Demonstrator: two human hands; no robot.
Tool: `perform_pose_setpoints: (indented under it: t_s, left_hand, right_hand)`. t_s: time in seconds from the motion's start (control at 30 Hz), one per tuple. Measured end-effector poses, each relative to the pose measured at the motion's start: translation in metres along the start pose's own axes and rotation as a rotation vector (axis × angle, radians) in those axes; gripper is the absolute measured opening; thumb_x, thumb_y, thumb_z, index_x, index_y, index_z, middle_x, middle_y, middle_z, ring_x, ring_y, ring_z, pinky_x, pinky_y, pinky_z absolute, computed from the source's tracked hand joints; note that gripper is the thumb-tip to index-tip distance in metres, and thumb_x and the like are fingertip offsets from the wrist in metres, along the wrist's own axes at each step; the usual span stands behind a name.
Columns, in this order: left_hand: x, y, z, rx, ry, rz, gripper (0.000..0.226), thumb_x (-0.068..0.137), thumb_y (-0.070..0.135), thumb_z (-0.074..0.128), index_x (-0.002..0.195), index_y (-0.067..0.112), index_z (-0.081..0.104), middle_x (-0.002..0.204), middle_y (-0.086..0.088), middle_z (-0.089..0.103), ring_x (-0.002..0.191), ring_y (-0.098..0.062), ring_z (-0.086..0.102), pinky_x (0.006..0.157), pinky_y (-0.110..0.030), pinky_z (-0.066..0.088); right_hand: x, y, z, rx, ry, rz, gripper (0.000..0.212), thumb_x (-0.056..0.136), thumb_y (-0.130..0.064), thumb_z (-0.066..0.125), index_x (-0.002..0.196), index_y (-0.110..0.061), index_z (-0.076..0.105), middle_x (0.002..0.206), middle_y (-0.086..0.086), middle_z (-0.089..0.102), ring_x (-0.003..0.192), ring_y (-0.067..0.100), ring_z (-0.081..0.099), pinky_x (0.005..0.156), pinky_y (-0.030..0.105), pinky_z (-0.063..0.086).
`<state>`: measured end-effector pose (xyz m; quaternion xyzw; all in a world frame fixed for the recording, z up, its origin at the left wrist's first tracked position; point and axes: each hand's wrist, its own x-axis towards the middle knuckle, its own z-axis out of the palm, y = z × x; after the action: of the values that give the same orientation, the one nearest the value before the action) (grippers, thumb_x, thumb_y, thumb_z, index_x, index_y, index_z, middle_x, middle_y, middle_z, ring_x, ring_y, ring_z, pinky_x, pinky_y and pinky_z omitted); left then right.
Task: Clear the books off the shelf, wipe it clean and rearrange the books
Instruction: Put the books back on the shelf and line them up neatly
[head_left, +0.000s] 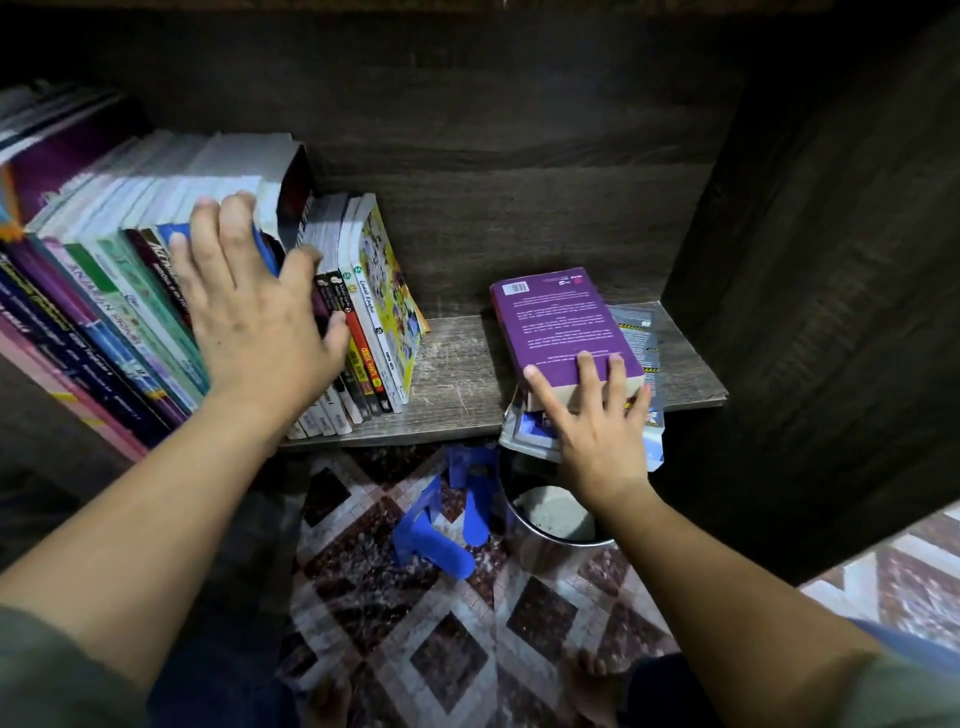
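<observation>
1. A dark wooden shelf (457, 364), seen from above by the person working at it. A row of books (104, 291) fills its left half. A bare stretch of board lies between that row and a small flat stack at the right end.
2. The left hand (249, 312) lies spread across the spines near the row's right end, fingertips reaching the top edges and thumb pressed on a spine.
3. The right hand (597, 426) rests with straight, spread fingers on the near end of a purple book (561, 322), which tops the stack. Its thumb is hidden.
4. Risk: the stack's lower papers (636, 332) overhang the shelf front, directly above a metal bowl (550, 525) on the patterned floor. A pull on the top book alone could probably tip the rest over the edge.
5. Risk: nothing props the row's right end, so the thin books there may topple into the gap if the left hand lifts away.
6. The purple book lies flat, back cover up, its long axis running front to back with the barcode end farthest away. The row's books stand on end, spines facing the person.
</observation>
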<state>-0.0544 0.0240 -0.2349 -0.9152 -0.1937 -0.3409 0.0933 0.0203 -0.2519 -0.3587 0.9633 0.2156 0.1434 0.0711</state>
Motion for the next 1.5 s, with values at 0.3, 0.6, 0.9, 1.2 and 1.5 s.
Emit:
perform_pose_setpoints:
  t_s: [0.3, 0.6, 0.9, 1.2, 1.5]
  left_hand:
    - [-0.002, -0.004, -0.001, 0.018, 0.012, 0.028, 0.052, 0.071, 0.036, 0.074, 0.116, 0.013, 0.058, 0.149, -0.022, 0.022, 0.141, -0.043, 0.012, 0.116, -0.054, 0.002]
    - [-0.002, -0.005, -0.003, 0.012, 0.008, 0.029, 0.053, 0.072, 0.036, 0.074, 0.117, 0.012, 0.058, 0.149, -0.021, 0.02, 0.142, -0.041, 0.01, 0.116, -0.052, 0.0]
    - [0.0, 0.0, -0.001, 0.024, 0.003, 0.005, 0.052, 0.071, 0.036, 0.073, 0.114, 0.01, 0.058, 0.148, -0.021, 0.02, 0.141, -0.042, 0.01, 0.116, -0.054, 0.0]
    - [0.0, 0.0, -0.001, 0.013, 0.007, 0.0, 0.053, 0.071, 0.036, 0.073, 0.115, 0.011, 0.058, 0.149, -0.021, 0.02, 0.142, -0.042, 0.009, 0.116, -0.053, 0.0]
    - [-0.004, -0.015, -0.008, 0.001, -0.007, 0.103, 0.059, 0.07, 0.031, 0.077, 0.123, 0.013, 0.057, 0.151, -0.022, 0.02, 0.142, -0.041, 0.01, 0.116, -0.053, 0.004]
  right_hand:
    - [0.003, 0.007, 0.003, -0.029, 0.243, -0.011, 0.099, 0.047, -0.035, 0.081, 0.136, -0.007, 0.048, 0.113, 0.016, 0.054, 0.1, 0.031, 0.04, 0.089, 0.053, 0.034]
    - [0.018, 0.009, -0.012, 0.054, -0.124, -0.059, 0.097, 0.081, -0.044, 0.063, 0.153, -0.012, 0.006, 0.161, 0.007, 0.001, 0.144, 0.041, 0.002, 0.105, 0.063, 0.028]
    - [0.006, -0.007, -0.005, 0.138, 0.095, -0.265, 0.105, 0.047, -0.04, 0.086, 0.134, -0.006, 0.037, 0.14, 0.016, 0.05, 0.124, 0.042, 0.038, 0.077, 0.061, 0.05]
    - [0.022, -0.011, -0.005, 0.217, 0.08, -0.307, 0.101, 0.052, -0.032, 0.084, 0.137, -0.008, 0.036, 0.145, 0.014, 0.045, 0.127, 0.039, 0.036, 0.084, 0.061, 0.049]
    - [0.036, -0.009, -0.014, 0.274, 0.016, -0.113, 0.102, 0.055, -0.07, 0.069, 0.133, -0.011, 0.044, 0.146, 0.012, 0.036, 0.138, 0.036, 0.027, 0.104, 0.061, 0.032]
